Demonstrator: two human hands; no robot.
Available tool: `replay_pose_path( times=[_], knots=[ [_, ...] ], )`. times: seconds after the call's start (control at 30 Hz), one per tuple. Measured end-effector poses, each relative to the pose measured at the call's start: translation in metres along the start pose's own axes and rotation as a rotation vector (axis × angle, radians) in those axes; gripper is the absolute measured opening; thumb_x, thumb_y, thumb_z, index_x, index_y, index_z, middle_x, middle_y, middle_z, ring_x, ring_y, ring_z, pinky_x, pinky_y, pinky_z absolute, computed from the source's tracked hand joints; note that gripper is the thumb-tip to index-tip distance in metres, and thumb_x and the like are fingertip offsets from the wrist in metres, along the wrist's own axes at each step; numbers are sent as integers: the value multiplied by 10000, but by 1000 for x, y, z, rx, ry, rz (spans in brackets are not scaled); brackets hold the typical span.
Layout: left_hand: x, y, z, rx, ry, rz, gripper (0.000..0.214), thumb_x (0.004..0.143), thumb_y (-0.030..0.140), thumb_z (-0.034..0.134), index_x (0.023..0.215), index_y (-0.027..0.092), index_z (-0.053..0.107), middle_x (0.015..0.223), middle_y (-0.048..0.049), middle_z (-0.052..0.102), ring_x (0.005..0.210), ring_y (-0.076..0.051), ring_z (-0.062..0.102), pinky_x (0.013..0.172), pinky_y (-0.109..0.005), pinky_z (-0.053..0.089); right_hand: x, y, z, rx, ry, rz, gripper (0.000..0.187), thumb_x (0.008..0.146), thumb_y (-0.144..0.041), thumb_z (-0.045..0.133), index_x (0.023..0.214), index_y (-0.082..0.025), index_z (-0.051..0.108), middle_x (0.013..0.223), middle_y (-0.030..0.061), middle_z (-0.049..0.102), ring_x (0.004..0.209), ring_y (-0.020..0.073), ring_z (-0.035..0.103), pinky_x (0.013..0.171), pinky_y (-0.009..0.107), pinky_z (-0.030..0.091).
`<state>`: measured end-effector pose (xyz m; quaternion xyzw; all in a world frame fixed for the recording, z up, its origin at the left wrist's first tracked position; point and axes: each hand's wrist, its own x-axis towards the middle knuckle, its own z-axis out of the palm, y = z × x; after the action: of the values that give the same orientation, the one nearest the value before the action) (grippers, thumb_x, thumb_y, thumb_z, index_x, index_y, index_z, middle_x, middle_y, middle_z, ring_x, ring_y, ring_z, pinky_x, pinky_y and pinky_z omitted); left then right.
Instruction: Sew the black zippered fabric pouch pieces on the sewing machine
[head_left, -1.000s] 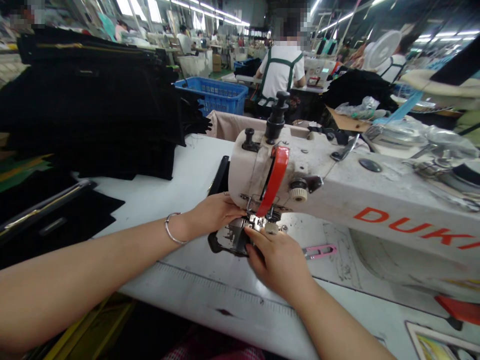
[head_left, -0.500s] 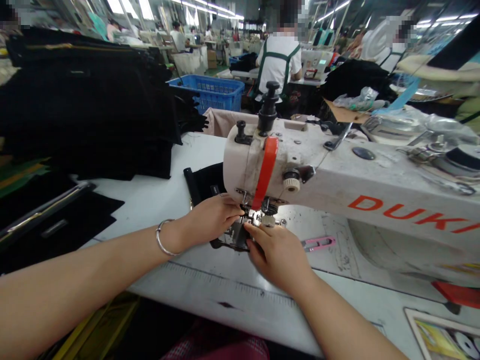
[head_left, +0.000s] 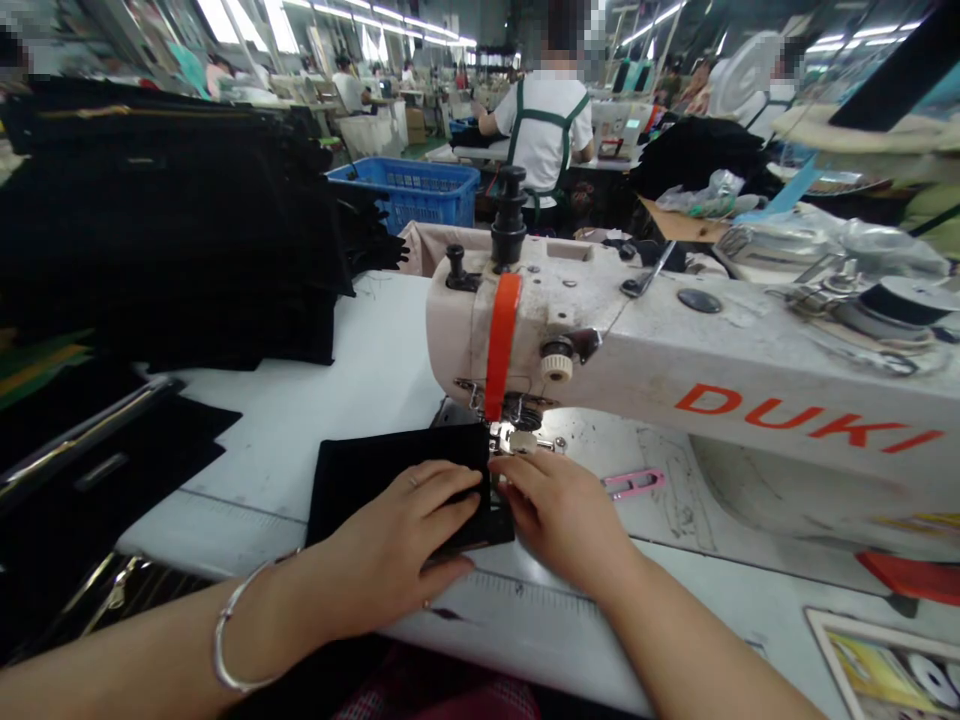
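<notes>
A black fabric piece [head_left: 382, 465], roughly rectangular, lies on the sewing machine bed with its right edge by the presser foot [head_left: 496, 438]. My left hand [head_left: 397, 545] rests on its lower part, fingers stretched out and somewhat apart, the thumb near the front edge. A silver bangle circles that wrist. My right hand [head_left: 562, 510] is at the right edge of the fabric, just in front of the foot, with thumb and fingertips closed together there. The sewing machine head [head_left: 480, 330] rises above both hands and carries an orange strip. Its needle is hard to make out.
Pink thread snips [head_left: 634, 484] lie right of my right hand. Tall black fabric stacks [head_left: 172, 240] stand at the left, with zippered black pieces [head_left: 97, 470] nearer me. Behind are a blue basket [head_left: 420, 190] and a seated person [head_left: 551, 130]. A ruler scale [head_left: 525, 590] runs along the front.
The black fabric has shifted from behind the machine head to in front and left of the needle area. My left hand has moved down and left, its fingers spreading. My right hand stays near the foot.
</notes>
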<state>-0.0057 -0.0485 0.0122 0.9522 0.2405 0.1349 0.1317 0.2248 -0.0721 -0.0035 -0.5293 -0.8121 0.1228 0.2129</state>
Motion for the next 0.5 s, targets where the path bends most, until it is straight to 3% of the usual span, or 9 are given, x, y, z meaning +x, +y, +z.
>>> replay_pose_path(
  times=[0.2,0.5],
  knots=[
    [-3,-1,5,50,28,82,327,929,235,575,1227,101,589,1257,-125,632,1185,-255,567,1077,-439,473,-3,0,3,20,23,-107,312,909,-77,507,1141,-203,672,939,58,643,875,203,588,782,329,486],
    [14,-45,1,8,67,221,362,899,206,559,1257,154,569,1243,-89,663,1216,-220,573,1101,-400,445,-1,-6,6,-35,6,-50,411,884,-89,454,1241,-190,631,1006,87,649,851,214,593,766,347,515]
  ],
)
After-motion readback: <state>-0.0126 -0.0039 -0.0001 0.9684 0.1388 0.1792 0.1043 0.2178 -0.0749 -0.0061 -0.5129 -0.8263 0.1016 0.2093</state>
